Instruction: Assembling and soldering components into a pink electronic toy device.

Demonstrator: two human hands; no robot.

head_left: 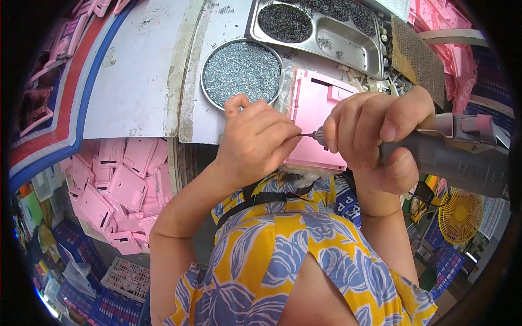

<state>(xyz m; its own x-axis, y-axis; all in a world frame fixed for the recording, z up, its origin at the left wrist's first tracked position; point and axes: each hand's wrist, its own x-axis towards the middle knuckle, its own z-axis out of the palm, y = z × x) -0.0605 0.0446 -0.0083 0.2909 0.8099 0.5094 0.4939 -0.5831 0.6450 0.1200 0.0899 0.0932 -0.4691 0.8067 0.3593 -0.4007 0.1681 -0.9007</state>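
My right hand point(375, 130) is wrapped round a dark grey electric screwdriver point(451, 163), held nearly level with its thin bit point(308, 135) pointing left. At the tip of that bit, the fingers of my left hand point(258, 133) are pinched together. Whatever they grip there is too small and covered to make out. Beneath both hands lies a flat pink plastic panel point(311, 111) with a dark slot and a raised block near its far end. Just beyond my left hand stands a round metal dish point(203, 79) filled with small silvery screws.
A steel tray point(348, 49) with dark coil springs sits at the back. Pink panels point(128, 185) fill a box at the left, below the table edge. Cardboard point(418, 60) and more pink parts point(440, 27) are at the far right. A yellow basket point(461, 216) stands lower right.
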